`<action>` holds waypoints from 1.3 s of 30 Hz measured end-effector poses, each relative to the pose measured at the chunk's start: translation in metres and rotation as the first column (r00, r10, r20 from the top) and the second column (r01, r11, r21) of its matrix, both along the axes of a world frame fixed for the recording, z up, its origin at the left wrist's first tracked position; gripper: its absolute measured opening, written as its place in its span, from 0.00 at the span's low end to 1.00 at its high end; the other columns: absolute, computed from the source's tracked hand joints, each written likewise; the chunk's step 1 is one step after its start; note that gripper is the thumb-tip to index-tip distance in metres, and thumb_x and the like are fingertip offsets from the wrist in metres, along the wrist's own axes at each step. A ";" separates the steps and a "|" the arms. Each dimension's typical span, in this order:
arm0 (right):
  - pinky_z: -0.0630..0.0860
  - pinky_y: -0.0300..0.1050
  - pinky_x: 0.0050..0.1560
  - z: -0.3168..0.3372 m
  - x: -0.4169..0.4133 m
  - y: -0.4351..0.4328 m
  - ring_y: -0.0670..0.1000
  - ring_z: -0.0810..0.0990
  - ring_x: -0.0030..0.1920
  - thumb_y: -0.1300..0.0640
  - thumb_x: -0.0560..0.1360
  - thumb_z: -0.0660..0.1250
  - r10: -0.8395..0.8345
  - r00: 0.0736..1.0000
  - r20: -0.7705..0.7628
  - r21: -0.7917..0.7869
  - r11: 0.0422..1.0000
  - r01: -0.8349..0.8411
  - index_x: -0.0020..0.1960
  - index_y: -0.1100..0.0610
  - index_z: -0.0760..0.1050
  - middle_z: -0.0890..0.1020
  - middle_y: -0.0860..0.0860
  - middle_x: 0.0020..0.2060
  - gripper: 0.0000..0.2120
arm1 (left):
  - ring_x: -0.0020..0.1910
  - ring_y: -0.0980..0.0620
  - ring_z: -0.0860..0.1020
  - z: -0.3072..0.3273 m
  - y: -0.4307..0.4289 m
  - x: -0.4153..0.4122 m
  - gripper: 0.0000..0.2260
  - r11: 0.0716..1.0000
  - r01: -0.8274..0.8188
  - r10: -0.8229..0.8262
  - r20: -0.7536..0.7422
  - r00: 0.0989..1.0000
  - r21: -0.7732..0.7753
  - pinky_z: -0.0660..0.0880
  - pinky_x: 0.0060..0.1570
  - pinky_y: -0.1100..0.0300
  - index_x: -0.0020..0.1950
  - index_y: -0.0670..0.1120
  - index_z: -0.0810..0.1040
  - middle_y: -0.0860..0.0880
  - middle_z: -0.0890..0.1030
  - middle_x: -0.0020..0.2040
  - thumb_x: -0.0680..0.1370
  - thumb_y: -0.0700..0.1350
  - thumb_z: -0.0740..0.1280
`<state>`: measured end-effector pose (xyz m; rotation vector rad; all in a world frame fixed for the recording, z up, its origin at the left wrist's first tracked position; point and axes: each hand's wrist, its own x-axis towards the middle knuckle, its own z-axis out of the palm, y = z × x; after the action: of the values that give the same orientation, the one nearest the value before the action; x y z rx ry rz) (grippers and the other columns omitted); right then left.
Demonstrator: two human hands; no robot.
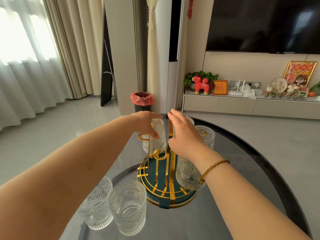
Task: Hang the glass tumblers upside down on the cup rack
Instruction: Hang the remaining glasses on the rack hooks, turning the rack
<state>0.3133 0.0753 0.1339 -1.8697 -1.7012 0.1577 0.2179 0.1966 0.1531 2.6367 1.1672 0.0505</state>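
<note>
Going left to right: two glass tumblers (112,207) sit upright on the near left of the dark tabletop (242,196), touching each other, not hung yet. Just past them is the cup rack (166,179), gold wire arms over a round teal base, near the middle of the tabletop. The left hand (147,124) reaches over to the rack's far-left arm and has its fingers wrapped around an upside-down tumbler (156,139) there, looks like it's seating it on the prong or just about to let go, can't really tell which. The right hand (184,135) is up by the central gold post, fingers loosely curled and half open; it may be steadying the post or the glass behind it, but I honestly can't tell if it's gripping anything. More tumblers already hang upside down on the right side, one near (186,175) under the right wrist and one further back (207,135). As for handling: these are thick embossed glass, so probably fairly heavy, totally rigid, and breakable if they clink the metal. The ribbed pattern should give decent grip. I'd grab each around the middle of the wall, flip it, and lower it slowly over a free arm, since that wire rack looks like it could wobble.
</note>
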 end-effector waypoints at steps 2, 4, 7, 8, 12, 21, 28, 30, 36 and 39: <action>0.49 0.49 0.72 0.000 0.000 -0.001 0.54 0.47 0.73 0.68 0.68 0.58 0.002 1.000 -0.001 -0.003 1.000 -0.002 0.71 0.53 0.50 0.51 0.49 0.74 0.35 | 0.64 0.44 0.68 -0.002 0.002 0.001 0.35 1.000 0.003 -0.003 0.004 1.000 -0.016 0.69 0.60 0.53 0.70 0.53 0.58 0.46 0.67 0.69 0.67 0.48 0.72; 0.50 0.49 0.72 0.001 0.000 -0.001 0.54 0.48 0.73 0.68 0.68 0.58 0.001 1.000 -0.002 -0.006 1.000 -0.001 0.71 0.52 0.51 0.51 0.48 0.74 0.35 | 0.65 0.44 0.68 -0.002 0.003 0.000 0.35 1.000 0.011 -0.010 0.008 1.000 -0.026 0.69 0.60 0.53 0.70 0.53 0.58 0.46 0.66 0.70 0.68 0.48 0.71; 0.50 0.49 0.72 0.001 0.000 -0.002 0.54 0.48 0.73 0.67 0.68 0.58 0.000 1.000 0.014 -0.004 1.000 0.000 0.71 0.52 0.51 0.52 0.48 0.74 0.34 | 0.66 0.44 0.66 -0.002 0.003 -0.001 0.35 0.999 0.018 -0.017 0.015 1.000 -0.037 0.67 0.62 0.52 0.70 0.53 0.57 0.45 0.64 0.71 0.68 0.48 0.71; 0.50 0.49 0.72 0.001 0.000 -0.001 0.54 0.48 0.73 0.67 0.68 0.58 -0.001 1.000 0.020 -0.001 1.000 0.001 0.71 0.52 0.51 0.52 0.48 0.74 0.34 | 0.67 0.43 0.65 -0.003 0.003 -0.001 0.34 0.999 0.019 -0.019 0.015 1.000 -0.039 0.66 0.63 0.51 0.70 0.53 0.57 0.45 0.63 0.71 0.69 0.48 0.71; 0.47 0.47 0.71 0.001 0.000 -0.002 0.53 0.48 0.73 0.67 0.68 0.58 -0.003 0.999 0.038 0.011 1.000 0.002 0.71 0.53 0.51 0.52 0.49 0.74 0.34 | 0.68 0.43 0.64 -0.004 0.002 -0.001 0.34 0.998 0.024 -0.024 0.013 1.000 -0.050 0.65 0.64 0.50 0.71 0.52 0.55 0.45 0.62 0.72 0.70 0.48 0.69; 0.46 0.49 0.71 0.001 -0.002 -0.002 0.54 0.50 0.73 0.68 0.68 0.57 -0.021 1.000 0.022 -0.005 1.000 0.021 0.71 0.52 0.51 0.52 0.48 0.74 0.34 | 0.68 0.44 0.64 -0.004 -0.012 -0.026 0.32 1.000 -0.022 0.021 0.145 0.989 0.002 0.66 0.63 0.51 0.71 0.51 0.55 0.46 0.59 0.73 0.71 0.52 0.66; 0.53 0.53 0.71 0.003 -0.007 -0.006 0.58 0.50 0.72 0.67 0.69 0.57 -0.049 0.999 0.021 -0.042 0.998 0.049 0.71 0.52 0.51 0.50 0.47 0.74 0.34 | 0.61 0.48 0.71 -0.005 -0.058 -0.095 0.19 0.986 -0.041 -0.023 0.380 0.925 0.159 0.67 0.62 0.54 0.62 0.48 0.71 0.47 0.73 0.64 0.72 0.51 0.65; 0.54 0.53 0.70 0.004 -0.009 -0.006 0.57 0.50 0.72 0.66 0.69 0.58 -0.051 0.998 0.042 -0.048 0.997 0.053 0.71 0.52 0.50 0.50 0.47 0.74 0.34 | 0.61 0.49 0.72 -0.015 -0.072 -0.123 0.16 0.978 -0.124 0.033 0.457 0.889 0.170 0.67 0.61 0.53 0.60 0.49 0.73 0.48 0.75 0.63 0.72 0.49 0.65; 0.55 0.53 0.70 0.005 -0.013 -0.009 0.58 0.52 0.72 0.65 0.70 0.58 -0.074 0.987 0.141 -0.068 0.994 0.085 0.71 0.54 0.48 0.49 0.50 0.74 0.34 | 0.61 0.47 0.70 -0.092 -0.120 -0.187 0.23 0.921 -0.389 0.309 0.675 0.670 -0.035 0.65 0.58 0.55 0.63 0.49 0.69 0.46 0.73 0.63 0.69 0.45 0.69; 0.54 0.53 0.70 0.006 -0.016 -0.010 0.57 0.52 0.72 0.63 0.70 0.59 -0.092 0.982 0.168 -0.074 0.992 0.105 0.71 0.55 0.48 0.49 0.51 0.74 0.33 | 0.63 0.46 0.69 -0.127 -0.133 -0.201 0.32 0.891 -0.401 0.424 0.703 0.571 -0.213 0.64 0.61 0.53 0.67 0.45 0.63 0.43 0.70 0.65 0.66 0.42 0.73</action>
<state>0.2969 0.0650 0.1401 -2.0739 -1.7285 0.0354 0.0170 0.0636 0.0257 1.8762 1.3794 1.0775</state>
